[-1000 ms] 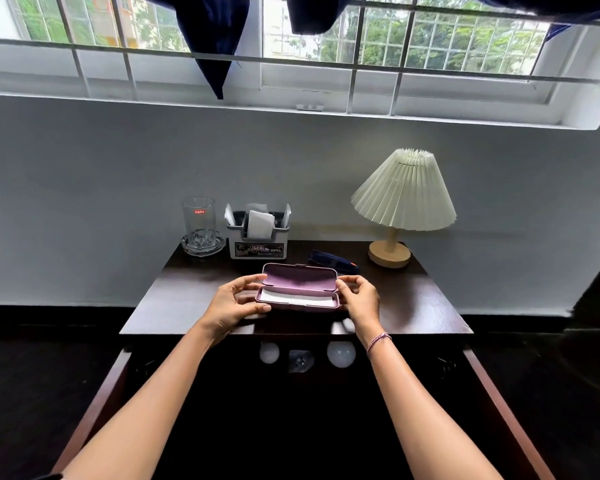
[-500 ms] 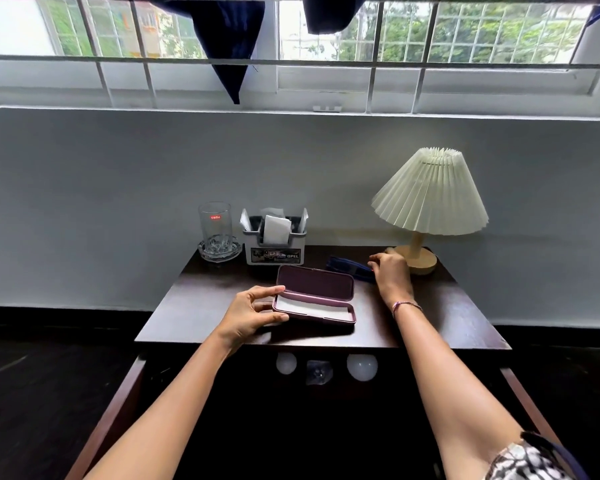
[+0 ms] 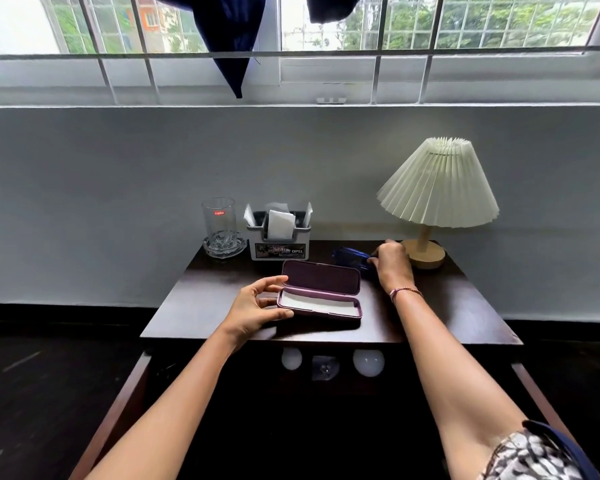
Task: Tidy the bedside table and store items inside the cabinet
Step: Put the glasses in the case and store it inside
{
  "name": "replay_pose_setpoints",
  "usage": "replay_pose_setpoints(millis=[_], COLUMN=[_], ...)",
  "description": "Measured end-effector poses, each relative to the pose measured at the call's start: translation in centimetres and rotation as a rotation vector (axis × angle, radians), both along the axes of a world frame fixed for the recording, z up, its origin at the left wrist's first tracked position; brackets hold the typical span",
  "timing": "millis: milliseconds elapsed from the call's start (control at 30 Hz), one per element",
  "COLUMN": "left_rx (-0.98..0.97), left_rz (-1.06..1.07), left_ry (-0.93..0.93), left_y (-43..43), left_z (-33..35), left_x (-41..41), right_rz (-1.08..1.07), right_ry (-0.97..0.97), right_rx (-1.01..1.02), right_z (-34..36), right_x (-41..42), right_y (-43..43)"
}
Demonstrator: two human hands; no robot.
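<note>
case [image 3: 321, 294] on table [image 3: 447, 306], lamp [image 3: 437, 188] behind right

Just one head cam, worn by the person. It looked forward and down over the near edge of the bedside table [image 3: 447, 306], pretty close in. It faced the wall [image 3: 118, 185] and window [image 3: 395, 29] at 12 o'clock, with the lamp [image 3: 439, 185] around 1.

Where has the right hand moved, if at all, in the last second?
Yes: the right hand left the purple case, moving back and right toward the lamp.
</note>
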State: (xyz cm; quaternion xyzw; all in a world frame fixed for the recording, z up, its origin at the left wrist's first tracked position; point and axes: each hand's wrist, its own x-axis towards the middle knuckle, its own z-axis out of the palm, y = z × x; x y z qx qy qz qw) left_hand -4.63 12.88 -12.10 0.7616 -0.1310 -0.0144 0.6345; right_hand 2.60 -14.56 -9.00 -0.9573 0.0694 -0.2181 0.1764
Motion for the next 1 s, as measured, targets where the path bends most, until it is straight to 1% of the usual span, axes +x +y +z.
replay_pose_setpoints(millis=[100,300,433,567,667,833,1000], left_rx=[-0.037,-0.043,-0.039,-0.047,-0.047,-0.048,-0.041], left_rz=[-0.013,0.012,0.020,0.005,-0.001,-0.003,0.000], left_ry=[0.023,0.047,0.078,0.091,0.092,0.093,0.087], left_y=[-0.1,-0.1,-0.2,-0.2,0.0,0.0,-0.2], left_z=[0.2,0.2,0.3,0.1,-0.1,0.0,0.0], left_x=[-0.2,0.0,0.0,0.1,0.4,0.4,0.3], right_rz=[0.021,0.104,0.221,0.333,0.373,0.388,0.381], right_ry=[-0.083,-0.224,-0.279,-0.263,-0.206,-0.107,-0.055], right_rx=[0.075,0.063,0.066,0.095,0.145,0.240,0.238], right_z=[1.2,4.0,4.7,3.5,2.3,1.0,0.4], right_x=[-0.7,-2.9,-5.3,-8.1,-9.5,-10.0,-9.9], right_y=[0.0,0.1,0.9,2.8,3.9,4.2,4.9])
